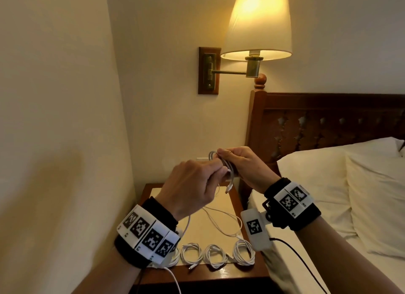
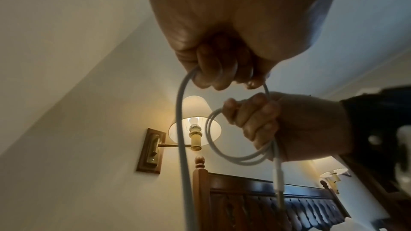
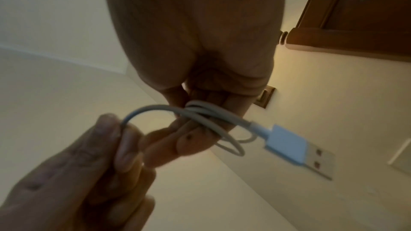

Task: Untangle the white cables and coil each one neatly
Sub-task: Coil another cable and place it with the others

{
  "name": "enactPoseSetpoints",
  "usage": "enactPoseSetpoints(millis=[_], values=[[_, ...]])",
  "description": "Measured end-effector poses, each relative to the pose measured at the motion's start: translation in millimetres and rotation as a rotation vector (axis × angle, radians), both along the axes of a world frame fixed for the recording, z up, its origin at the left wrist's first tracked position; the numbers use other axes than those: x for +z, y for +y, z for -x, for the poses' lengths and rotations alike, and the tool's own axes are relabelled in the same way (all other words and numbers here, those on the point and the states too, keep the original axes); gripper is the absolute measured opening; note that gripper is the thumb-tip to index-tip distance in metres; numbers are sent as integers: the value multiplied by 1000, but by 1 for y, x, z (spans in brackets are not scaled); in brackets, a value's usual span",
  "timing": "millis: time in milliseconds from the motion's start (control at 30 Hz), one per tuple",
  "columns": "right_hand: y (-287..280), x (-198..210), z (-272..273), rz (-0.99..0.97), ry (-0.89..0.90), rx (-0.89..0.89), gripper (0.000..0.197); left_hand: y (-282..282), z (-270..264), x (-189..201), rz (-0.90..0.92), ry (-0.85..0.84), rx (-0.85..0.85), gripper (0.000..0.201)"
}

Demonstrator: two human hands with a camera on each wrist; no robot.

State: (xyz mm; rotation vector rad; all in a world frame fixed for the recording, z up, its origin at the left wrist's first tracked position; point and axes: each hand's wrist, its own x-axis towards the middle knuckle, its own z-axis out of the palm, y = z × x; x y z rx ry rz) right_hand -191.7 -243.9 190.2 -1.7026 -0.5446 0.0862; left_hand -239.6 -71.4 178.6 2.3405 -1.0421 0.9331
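wrists: black bands | white tag plates, black square codes | black lead off right band

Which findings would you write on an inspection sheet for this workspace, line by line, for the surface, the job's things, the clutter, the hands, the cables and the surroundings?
Surface: wooden nightstand with a pale top, between the wall and the bed.
Job's things: finished coils in a row at the front edge; one loose cable behind them.
Clutter: nothing seen.
Hands: left hand pinches the strand; right hand holds the half-wound coil, its USB plug hanging free.
Cables: a black lead runs from the right wrist camera across the bed.
Surroundings: lit wall lamp, carved headboard, white pillows.
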Motion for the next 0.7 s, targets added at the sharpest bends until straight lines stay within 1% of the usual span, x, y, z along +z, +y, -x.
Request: enactPoseSetpoints(millis=[67, 167, 233, 300, 400, 500, 600, 700], values=[[0, 0, 1, -5, 9, 25, 40, 3, -5, 1, 8, -79, 24, 22], [2, -1, 4, -18, 43, 151, 44, 10, -18, 0, 60, -169, 102, 27], [5, -2, 4, -49, 107, 198, 41, 13, -26, -2, 115, -180, 166, 30], [6, -3, 4, -108, 188, 228, 39, 14, -32, -7, 166, -167, 187, 32], [4, -6, 1, -220, 298, 281, 36, 13, -40, -19, 251, -91, 152, 36], [3, -8, 1, -303, 363, 308, 32, 14, -46, -28, 366, 19, 68, 40], [2, -6, 5, -355, 416, 306, 30, 15, -50, -35, 459, 117, -27, 33], [-1, -6, 5, -471, 479, 326, 26, 19, -58, -47, 540, 243, -40, 31]])
